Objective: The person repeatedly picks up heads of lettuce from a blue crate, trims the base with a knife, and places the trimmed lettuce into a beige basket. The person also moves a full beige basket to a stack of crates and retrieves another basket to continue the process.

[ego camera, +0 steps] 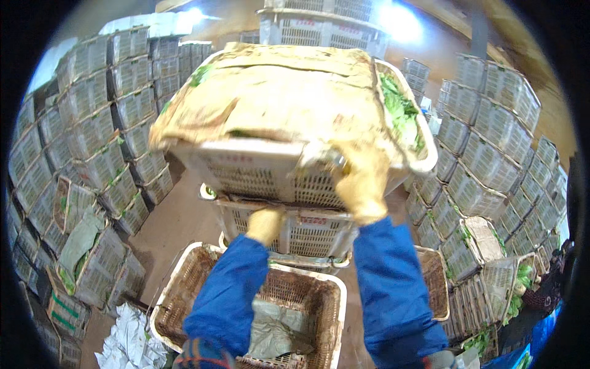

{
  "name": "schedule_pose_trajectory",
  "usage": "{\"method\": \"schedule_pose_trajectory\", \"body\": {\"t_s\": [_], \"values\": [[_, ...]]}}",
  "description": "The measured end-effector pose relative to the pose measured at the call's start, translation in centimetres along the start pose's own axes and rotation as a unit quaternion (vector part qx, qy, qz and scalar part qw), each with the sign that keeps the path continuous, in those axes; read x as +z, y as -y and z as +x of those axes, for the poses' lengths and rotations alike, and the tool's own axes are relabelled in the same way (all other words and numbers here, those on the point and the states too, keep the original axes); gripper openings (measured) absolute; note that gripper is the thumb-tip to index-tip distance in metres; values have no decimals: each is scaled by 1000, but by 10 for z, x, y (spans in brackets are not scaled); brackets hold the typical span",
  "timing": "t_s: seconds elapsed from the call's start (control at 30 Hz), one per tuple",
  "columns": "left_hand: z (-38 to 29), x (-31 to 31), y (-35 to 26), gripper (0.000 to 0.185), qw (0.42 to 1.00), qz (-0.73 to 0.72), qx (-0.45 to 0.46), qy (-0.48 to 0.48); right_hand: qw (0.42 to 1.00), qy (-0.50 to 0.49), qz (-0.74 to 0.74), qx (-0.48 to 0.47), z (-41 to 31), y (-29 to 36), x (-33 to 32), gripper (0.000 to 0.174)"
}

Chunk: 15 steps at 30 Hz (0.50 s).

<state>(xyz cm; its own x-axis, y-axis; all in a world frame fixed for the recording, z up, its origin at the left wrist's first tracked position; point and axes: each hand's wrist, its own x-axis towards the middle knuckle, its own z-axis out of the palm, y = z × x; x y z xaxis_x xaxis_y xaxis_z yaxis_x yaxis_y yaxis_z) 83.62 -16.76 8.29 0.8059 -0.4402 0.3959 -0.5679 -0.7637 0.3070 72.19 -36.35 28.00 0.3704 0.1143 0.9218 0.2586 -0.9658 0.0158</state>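
Note:
A white slatted plastic crate (249, 177) of leafy green vegetables (400, 110) sits tilted on the stack before me. A worn tan sheet (286, 104) covers most of its top, with a dark cord across it at the right. My right hand (362, 177), in a tan work glove, grips the crate's near upper side; blur hides the fingers and a small shiny thing beside them. Lower and to the left, my gloved left hand (266, 226) is at the crate's bottom edge, fingers partly hidden. Beneath is another white crate (318, 235).
Near my forearms stands an open, dirty crate (339, 313) with a grey-green sheet (276, 327) inside. Tall crate stacks rise at left (90, 97) and right (488, 124). White crumpled sheeting (131, 339) lies at lower left. A person's patterned sleeve (544, 295) shows at the right rim.

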Motion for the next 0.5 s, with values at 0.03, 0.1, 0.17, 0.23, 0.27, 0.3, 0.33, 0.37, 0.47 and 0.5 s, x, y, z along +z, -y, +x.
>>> {"method": "schedule_pose_trajectory", "body": {"t_s": [0.03,0.1,0.17,0.23,0.27,0.3,0.33,0.37,0.47,0.5], "values": [[-18,-24,6,46,995,92,-5,-38,1000,-21,12,-6,-11,16,-13,46],[-56,-78,14,55,881,154,113,-433,998,-13,51,39,-27,34,-28,53],[-68,-139,-18,61,833,168,145,-506,993,47,62,86,-55,32,-33,56],[-70,-201,-40,82,903,267,107,-320,993,50,33,98,-55,43,-39,58],[-56,-206,-38,90,951,284,21,-115,993,68,28,94,-57,45,-42,61],[-51,-200,-34,84,954,269,47,-124,987,102,62,107,-61,42,-44,60],[-47,-197,-31,80,948,300,31,-106,979,132,101,117,-61,38,-48,59],[-39,-200,-30,76,940,328,16,-96,971,155,135,122,-53,33,-55,59],[-45,-188,-12,55,922,308,90,-218,948,38,207,239,-1,9,-87,25],[-55,-198,-4,52,919,314,93,-219,917,119,125,359,45,28,-118,28]]}}
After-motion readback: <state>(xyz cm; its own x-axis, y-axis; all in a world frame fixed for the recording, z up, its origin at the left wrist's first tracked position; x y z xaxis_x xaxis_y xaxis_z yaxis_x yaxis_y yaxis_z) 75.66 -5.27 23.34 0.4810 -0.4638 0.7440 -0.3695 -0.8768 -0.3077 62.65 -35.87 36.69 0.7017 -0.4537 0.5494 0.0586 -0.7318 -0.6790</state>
